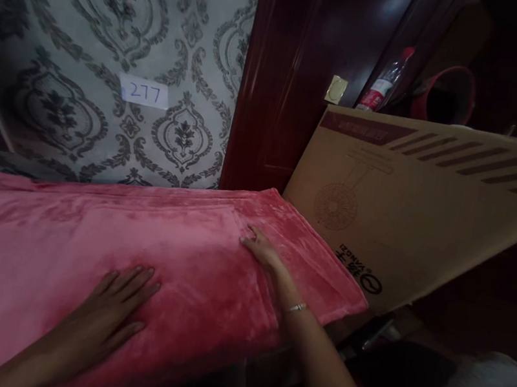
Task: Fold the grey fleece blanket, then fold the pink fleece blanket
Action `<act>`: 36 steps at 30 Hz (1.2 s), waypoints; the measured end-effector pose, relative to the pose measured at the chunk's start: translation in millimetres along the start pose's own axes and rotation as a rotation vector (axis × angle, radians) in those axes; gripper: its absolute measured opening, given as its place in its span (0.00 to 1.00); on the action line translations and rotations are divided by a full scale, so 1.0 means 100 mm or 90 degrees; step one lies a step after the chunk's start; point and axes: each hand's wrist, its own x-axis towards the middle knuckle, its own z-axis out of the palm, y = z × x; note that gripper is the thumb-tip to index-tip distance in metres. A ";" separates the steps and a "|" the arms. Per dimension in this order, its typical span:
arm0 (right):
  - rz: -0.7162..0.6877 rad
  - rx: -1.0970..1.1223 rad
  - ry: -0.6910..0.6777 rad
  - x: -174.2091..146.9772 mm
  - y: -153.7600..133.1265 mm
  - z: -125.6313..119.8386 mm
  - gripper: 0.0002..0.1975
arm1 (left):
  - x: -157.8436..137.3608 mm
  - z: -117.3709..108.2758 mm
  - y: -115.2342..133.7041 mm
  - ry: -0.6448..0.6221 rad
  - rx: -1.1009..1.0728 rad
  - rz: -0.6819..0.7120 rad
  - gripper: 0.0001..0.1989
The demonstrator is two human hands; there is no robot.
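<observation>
A pink plush blanket point(187, 274) is spread in folded layers across the surface in front of me. My left hand point(118, 305) lies flat on its near middle part, fingers stretched and somewhat apart, holding nothing. Farther off to the right, my right hand point(260, 246) touches the blanket by the edge of the upper folded layer. Its fingers are slightly bent and apart, with no cloth visibly gripped. A thin bracelet point(296, 307) circles the right wrist. Beyond that layer edge, a lower layer of the blanket reaches to a corner at the right.
A large cardboard box point(413, 205) leans beside the blanket's right end. Above its top edge show a red-capped plastic bottle point(384, 86) and a round red-rimmed object point(445, 95). Behind stand a dark red door point(281, 79) and a patterned wall with a paper label point(144, 92).
</observation>
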 end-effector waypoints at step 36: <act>-0.016 -0.009 0.077 -0.53 0.33 -0.07 0.40 | 1.70 -0.27 0.10 -0.310 -0.050 -0.144 0.34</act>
